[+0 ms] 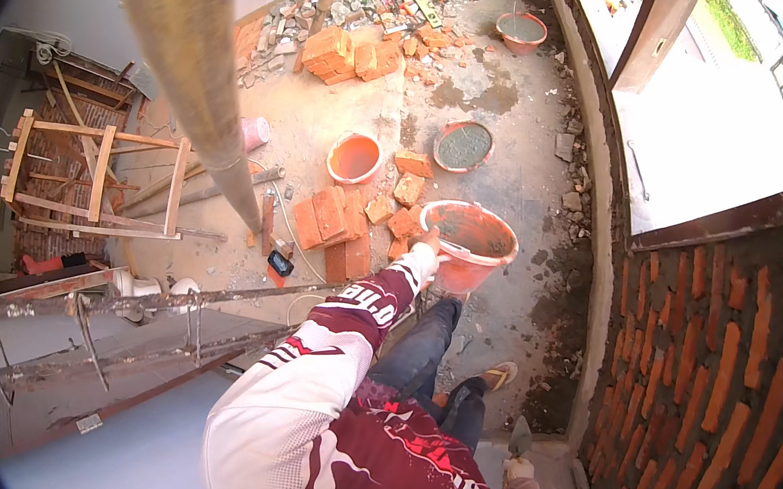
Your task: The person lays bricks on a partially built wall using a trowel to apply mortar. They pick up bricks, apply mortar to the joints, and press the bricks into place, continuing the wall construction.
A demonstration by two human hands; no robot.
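Note:
My left hand (429,241) is closed at the near-left rim of an orange bucket (471,277), where a pale handle runs across its side. Grey mortar coats the inside of this bucket; whether it rests on the floor or is lifted, I cannot tell. Low on the right, close to the brick wall, my right hand (520,473) grips a trowel (520,437) with its blade pointing away from me. Just left of the bucket lie loose orange bricks (404,223) and a brick stack (329,217).
Another mortar bucket (465,146), an orange bucket (354,158) and a farther bucket (521,32) stand beyond. A thick pole (180,48) crosses the upper left. Rubble (308,11) holds a yellow spirit level (421,1). The brick wall (719,387) borders the right; a rusty rebar frame (147,301) spans the left.

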